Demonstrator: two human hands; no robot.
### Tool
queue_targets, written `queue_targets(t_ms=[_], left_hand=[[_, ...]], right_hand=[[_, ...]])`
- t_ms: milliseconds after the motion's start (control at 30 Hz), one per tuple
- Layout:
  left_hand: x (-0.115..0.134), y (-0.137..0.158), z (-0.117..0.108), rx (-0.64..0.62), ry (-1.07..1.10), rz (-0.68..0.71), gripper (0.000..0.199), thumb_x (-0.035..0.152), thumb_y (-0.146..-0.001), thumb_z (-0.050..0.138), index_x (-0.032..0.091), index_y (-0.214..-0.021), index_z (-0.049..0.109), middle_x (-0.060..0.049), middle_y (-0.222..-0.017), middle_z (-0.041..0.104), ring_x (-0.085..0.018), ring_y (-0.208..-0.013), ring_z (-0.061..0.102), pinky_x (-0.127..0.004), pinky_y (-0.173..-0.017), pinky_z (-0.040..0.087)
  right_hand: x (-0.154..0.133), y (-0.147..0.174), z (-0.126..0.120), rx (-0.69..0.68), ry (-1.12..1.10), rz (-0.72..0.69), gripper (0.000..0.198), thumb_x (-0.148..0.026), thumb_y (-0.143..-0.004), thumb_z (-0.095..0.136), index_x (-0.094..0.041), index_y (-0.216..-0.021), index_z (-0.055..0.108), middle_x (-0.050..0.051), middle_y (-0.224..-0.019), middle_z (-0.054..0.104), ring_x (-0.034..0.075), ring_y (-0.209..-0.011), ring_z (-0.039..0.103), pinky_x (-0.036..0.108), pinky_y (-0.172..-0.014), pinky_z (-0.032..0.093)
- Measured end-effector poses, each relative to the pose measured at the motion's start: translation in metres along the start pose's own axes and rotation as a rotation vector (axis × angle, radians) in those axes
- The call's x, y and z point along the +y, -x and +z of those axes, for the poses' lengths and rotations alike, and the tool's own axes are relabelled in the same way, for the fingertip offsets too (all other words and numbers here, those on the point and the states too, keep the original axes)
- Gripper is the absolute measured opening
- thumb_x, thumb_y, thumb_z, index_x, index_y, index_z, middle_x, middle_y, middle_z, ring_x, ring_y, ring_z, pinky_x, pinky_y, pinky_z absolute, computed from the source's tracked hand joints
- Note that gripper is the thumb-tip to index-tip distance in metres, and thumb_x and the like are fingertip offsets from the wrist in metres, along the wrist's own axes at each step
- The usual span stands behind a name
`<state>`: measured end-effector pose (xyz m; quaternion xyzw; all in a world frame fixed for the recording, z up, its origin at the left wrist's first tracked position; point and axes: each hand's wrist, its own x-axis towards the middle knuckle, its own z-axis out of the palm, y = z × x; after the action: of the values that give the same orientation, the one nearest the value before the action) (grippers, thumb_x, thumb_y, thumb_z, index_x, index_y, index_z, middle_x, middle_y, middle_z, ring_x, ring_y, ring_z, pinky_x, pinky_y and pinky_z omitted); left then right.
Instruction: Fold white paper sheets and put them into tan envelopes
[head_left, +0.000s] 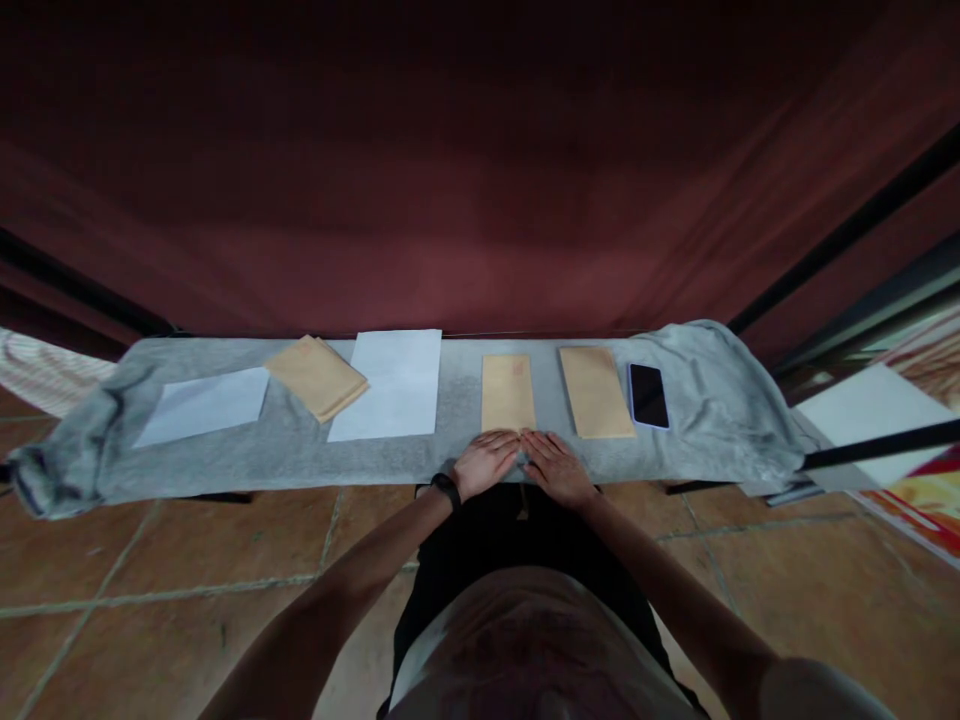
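Dark phone (649, 395) on grey cloth (709, 400)

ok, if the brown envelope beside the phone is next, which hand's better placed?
Probably the right hand: it's nearer that brown envelope; the left hand lies farther off. Both hands are at the middle envelope.

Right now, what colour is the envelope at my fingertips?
Tan; the envelope shows best in the head view.

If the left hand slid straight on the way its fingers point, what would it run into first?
Most likely the fingers of the right hand, right beside the left hand's fingertips at the near end of the middle envelope; any gap is unclear.
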<state>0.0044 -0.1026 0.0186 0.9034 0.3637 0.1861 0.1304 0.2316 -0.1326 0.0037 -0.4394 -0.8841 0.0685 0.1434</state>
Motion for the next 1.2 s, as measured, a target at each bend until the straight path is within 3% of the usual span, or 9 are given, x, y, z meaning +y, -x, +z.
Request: queue_targets(t_ms=[133, 267, 367, 700, 867, 1200], left_hand=[[-0.013, -0.022, -0.005, 0.027, 0.048, -0.050, 0.040, 0.035, -0.106, 0.033, 0.020, -0.125, 0.065, -0.007, -0.126, 0.070, -0.019, -0.124, 0.061, -0.040, -0.111, 0.046], [-0.035, -0.049, -0.001, 0.015, -0.064, -0.098, 0.047, 0.039, -0.105, 0.034, 0.015, -0.142, 0.052, -0.011, -0.154, 0.048, -0.023, -0.147, 0.037, -0.044, -0.121, 0.033], [-0.051, -0.071, 0.005, -0.039, -0.150, -0.161, 0.057, 0.044, -0.104, 0.034, 0.011, -0.150, 0.042, -0.014, -0.161, 0.036, -0.026, -0.152, 0.026, -0.046, -0.124, 0.025], [-0.080, -0.131, 0.017, -0.045, -0.169, -0.145, 0.059, 0.042, -0.102, 0.037, 0.026, -0.158, 0.030, -0.003, -0.162, 0.035, -0.024, -0.153, 0.023, -0.050, -0.127, 0.013], [-0.079, -0.132, 0.016, -0.050, -0.158, -0.118, 0.058, 0.040, -0.102, 0.036, 0.026, -0.158, 0.029, -0.002, -0.162, 0.036, -0.023, -0.153, 0.024, -0.049, -0.128, 0.012], [-0.062, -0.107, 0.016, -0.092, -0.154, -0.049, 0.055, 0.038, -0.102, 0.032, 0.020, -0.154, 0.037, -0.006, -0.160, 0.039, -0.022, -0.152, 0.027, -0.045, -0.127, 0.016]], right_hand=[[-0.002, -0.001, -0.002, 0.024, -0.021, 0.028, 0.054, -0.036, -0.103, 0.045, -0.020, -0.154, 0.038, 0.009, -0.156, 0.043, 0.023, -0.143, 0.044, 0.048, -0.123, 0.029], [-0.004, -0.001, -0.007, 0.048, -0.063, 0.021, 0.051, -0.036, -0.102, 0.048, -0.021, -0.150, 0.044, 0.008, -0.153, 0.048, 0.023, -0.143, 0.045, 0.049, -0.122, 0.030], [-0.005, -0.002, -0.012, 0.039, -0.097, 0.020, 0.051, -0.036, -0.101, 0.049, -0.022, -0.150, 0.045, 0.008, -0.153, 0.049, 0.023, -0.143, 0.044, 0.050, -0.122, 0.031], [-0.003, -0.002, -0.014, 0.004, -0.143, 0.049, 0.054, -0.036, -0.100, 0.049, -0.026, -0.153, 0.040, 0.005, -0.157, 0.044, 0.022, -0.143, 0.044, 0.049, -0.124, 0.028], [-0.002, -0.003, -0.012, -0.004, -0.144, 0.056, 0.054, -0.035, -0.100, 0.050, -0.027, -0.152, 0.041, 0.004, -0.156, 0.045, 0.022, -0.143, 0.045, 0.049, -0.123, 0.029], [-0.004, -0.003, -0.012, 0.025, -0.155, 0.058, 0.052, -0.035, -0.099, 0.051, -0.026, -0.150, 0.045, 0.006, -0.153, 0.050, 0.022, -0.142, 0.045, 0.049, -0.123, 0.030]])
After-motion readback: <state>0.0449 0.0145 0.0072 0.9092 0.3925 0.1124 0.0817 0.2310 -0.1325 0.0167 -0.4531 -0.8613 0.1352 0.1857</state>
